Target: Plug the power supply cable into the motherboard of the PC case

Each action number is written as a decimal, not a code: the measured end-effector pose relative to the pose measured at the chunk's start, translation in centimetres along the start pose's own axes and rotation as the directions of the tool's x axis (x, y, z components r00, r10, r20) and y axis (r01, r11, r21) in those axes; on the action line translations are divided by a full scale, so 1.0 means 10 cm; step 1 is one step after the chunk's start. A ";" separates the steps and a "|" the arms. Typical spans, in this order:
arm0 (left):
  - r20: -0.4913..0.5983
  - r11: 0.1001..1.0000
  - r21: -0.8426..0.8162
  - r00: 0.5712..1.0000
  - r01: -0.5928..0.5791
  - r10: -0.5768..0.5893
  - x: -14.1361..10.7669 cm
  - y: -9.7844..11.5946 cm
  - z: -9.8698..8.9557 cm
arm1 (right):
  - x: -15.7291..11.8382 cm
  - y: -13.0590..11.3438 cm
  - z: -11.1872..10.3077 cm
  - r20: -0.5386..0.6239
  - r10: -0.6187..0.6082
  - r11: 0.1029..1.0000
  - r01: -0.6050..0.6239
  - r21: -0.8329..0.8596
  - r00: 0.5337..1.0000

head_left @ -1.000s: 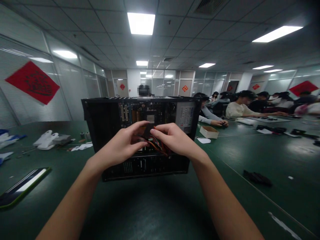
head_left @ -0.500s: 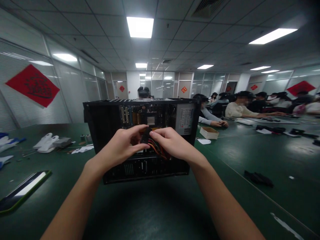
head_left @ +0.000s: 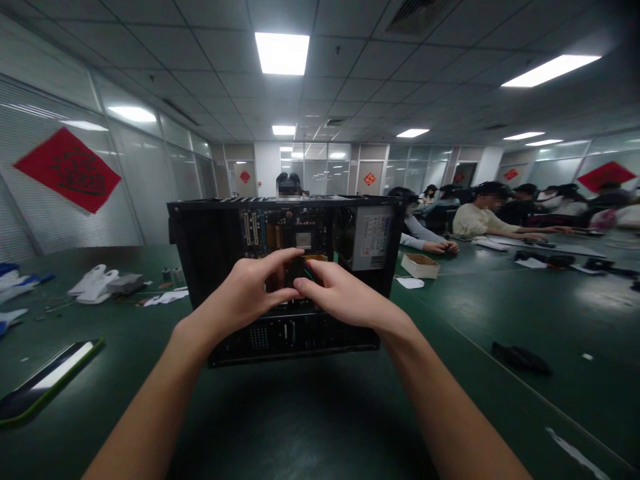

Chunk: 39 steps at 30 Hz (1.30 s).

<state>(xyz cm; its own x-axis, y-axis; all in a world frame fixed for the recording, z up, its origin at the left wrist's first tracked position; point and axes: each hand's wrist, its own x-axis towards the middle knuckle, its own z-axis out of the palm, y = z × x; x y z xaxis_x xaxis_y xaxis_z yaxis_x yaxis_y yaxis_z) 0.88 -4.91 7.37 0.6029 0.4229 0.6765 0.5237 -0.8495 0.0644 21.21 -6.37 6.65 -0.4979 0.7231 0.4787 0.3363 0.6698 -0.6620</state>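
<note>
An open black computer case [head_left: 295, 340] stands on the green table, its circuit board [head_left: 280, 230] and power supply [head_left: 371, 237] showing. In front of the board, my left hand [head_left: 260, 283] curves with thumb and index finger apart around a dark part that is hard to make out. My right hand [head_left: 335, 287] is closed beside it, its fingertips near the left thumb. Thin coloured wires [head_left: 310, 268] show at the right fingertips; the rest of what this hand grips is hidden.
A phone [head_left: 47, 380] with a green edge lies at the left. Behind it are a white object [head_left: 95, 283] and a grey block [head_left: 125, 285]. A small open box [head_left: 420, 265] and a black item [head_left: 521, 358] lie at the right. Several people sit farther back.
My right hand has turned slightly, its fingertips nearer my left thumb. The bundle of coloured wires that hung below the hands is now mostly out of sight.
</note>
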 end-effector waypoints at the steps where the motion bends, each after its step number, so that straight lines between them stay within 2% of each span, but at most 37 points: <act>1: -0.004 1.000 0.005 1.000 -0.016 0.016 0.00 0.00 0.01 | 0.00 0.01 -0.01 0.011 -0.002 1.000 0.002 -0.003 1.000; 8: -0.052 0.994 0.046 0.994 -0.095 0.097 0.00 0.00 0.11 | -0.06 0.03 -0.13 0.091 -0.022 1.000 0.021 0.012 0.996; 12: -0.081 0.998 -0.010 0.995 -0.064 0.063 0.01 0.04 0.15 | -0.05 0.02 -0.16 0.084 -0.031 0.995 0.023 0.093 0.996; 18: -0.025 0.996 -0.089 1.000 -0.006 0.004 0.02 0.10 0.09 | -0.06 -0.01 -0.17 0.146 -0.011 0.984 -0.015 0.176 0.989; 25: 0.020 0.998 0.043 0.999 -0.049 0.049 0.01 0.07 0.11 | -0.07 0.03 -0.21 0.225 -0.047 0.988 0.012 0.154 0.973; 29: 0.002 0.995 0.089 0.999 -0.040 0.040 0.01 0.05 0.15 | -0.05 0.06 -0.19 0.156 -0.013 0.989 -0.010 0.150 0.988; 31: -0.067 0.987 0.158 0.996 -0.040 0.051 0.02 0.04 0.16 | -0.03 0.06 -0.17 0.090 0.028 0.987 -0.042 0.158 0.996; 33: -0.160 0.951 0.301 0.980 -0.063 0.116 0.01 0.02 0.16 | -0.02 0.06 -0.15 0.013 0.065 0.981 -0.066 0.181 0.998; 35: -0.229 0.880 0.464 0.945 -0.103 0.232 0.00 0.01 0.15 | -0.01 0.07 -0.13 -0.065 0.090 0.977 -0.075 0.200 0.994; 37: -0.242 0.812 0.567 0.915 -0.137 0.323 -0.02 0.00 0.15 | 0.02 0.08 -0.11 -0.126 0.091 0.976 -0.063 0.211 0.988; 39: -0.233 0.775 0.615 0.904 -0.149 0.358 -0.03 0.01 0.16 | 0.05 0.10 -0.08 -0.183 0.072 0.975 -0.031 0.222 0.980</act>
<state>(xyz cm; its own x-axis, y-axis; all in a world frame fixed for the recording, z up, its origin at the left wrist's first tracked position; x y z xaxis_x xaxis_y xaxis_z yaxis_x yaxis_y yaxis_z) 1.70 -4.58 5.96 0.5923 0.0042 0.8057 0.6860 -0.5271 -0.5015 21.97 -5.19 6.69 -0.3176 0.7883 0.5269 0.1653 0.5933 -0.7879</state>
